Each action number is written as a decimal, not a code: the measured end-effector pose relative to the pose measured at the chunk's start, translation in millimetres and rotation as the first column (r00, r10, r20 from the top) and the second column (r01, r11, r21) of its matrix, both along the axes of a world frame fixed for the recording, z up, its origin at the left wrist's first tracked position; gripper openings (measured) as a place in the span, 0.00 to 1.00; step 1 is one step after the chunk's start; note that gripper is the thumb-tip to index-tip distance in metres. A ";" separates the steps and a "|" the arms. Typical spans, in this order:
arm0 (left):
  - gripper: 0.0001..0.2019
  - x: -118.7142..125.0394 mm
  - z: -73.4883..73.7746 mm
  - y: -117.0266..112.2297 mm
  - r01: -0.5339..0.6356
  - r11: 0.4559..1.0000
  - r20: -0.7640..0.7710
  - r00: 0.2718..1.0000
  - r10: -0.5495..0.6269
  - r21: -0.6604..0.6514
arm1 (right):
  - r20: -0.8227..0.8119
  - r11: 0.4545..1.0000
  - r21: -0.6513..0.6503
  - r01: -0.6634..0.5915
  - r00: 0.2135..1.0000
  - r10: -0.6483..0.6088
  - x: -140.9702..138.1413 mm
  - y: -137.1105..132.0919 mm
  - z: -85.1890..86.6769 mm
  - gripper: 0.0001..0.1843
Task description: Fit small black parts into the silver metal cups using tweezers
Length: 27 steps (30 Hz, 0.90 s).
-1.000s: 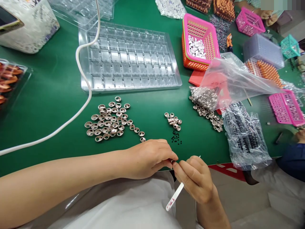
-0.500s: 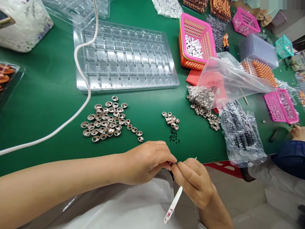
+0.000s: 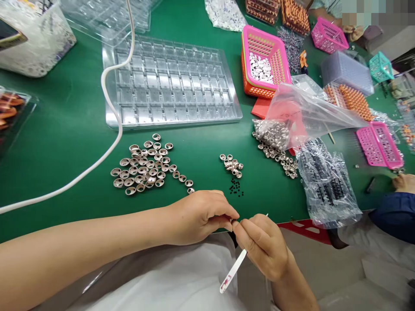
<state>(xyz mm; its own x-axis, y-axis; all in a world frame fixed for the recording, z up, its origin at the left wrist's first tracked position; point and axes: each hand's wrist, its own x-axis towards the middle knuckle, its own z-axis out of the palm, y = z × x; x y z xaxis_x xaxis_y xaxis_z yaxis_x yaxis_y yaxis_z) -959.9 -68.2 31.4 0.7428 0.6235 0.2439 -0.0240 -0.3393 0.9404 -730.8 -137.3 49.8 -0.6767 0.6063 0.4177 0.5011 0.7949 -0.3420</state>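
My left hand (image 3: 201,216) and my right hand (image 3: 264,244) meet fingertip to fingertip at the table's near edge. The left pinches a tiny metal part, mostly hidden by the fingers. The right is closed on a thin white tool (image 3: 231,272) whose handle points down toward my lap. Just beyond the hands lie a few tiny black beads (image 3: 236,188) and a small cluster of metal eyelets (image 3: 231,164). A bigger spread of pinkish metal cups (image 3: 145,168) lies to the left.
A clear compartment tray (image 3: 171,82) sits further back, with a white cable (image 3: 110,112) curving across the green table (image 3: 65,129). Plastic bags (image 3: 327,181), spilled eyelets (image 3: 279,149), pink baskets (image 3: 264,60) and orange parts crowd the right. Another person's hand (image 3: 403,182) rests far right.
The view shifted slightly. My hands stay together at the table edge, with small finger movements; the white tool's handle has tilted a little.
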 end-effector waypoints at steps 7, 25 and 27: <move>0.06 0.2 1.1 0.8 -0.004 1.000 0.021 1.000 0.004 0.012 | -0.009 1.000 0.002 -0.003 1.000 0.003 -0.7 -1.3 1.5 0.20; 0.08 2.9 5.4 -9.0 -0.072 0.997 0.122 0.990 0.069 0.019 | 0.039 1.000 -0.001 -0.006 0.999 0.006 -1.7 -4.9 8.8 0.22; 0.08 3.0 5.2 -9.4 -0.076 0.997 0.120 0.990 0.073 0.018 | 0.028 1.000 0.024 -0.007 1.000 0.006 -2.1 -3.0 8.2 0.20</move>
<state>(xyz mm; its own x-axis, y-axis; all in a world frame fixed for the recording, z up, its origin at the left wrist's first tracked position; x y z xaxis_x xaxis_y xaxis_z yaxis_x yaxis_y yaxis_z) -956.8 -77.6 36.6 0.6591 0.6693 0.3430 -0.1097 -0.3656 0.9243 -732.9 -140.3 58.0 -0.6922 0.5915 0.4135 0.5046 0.8063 -0.3086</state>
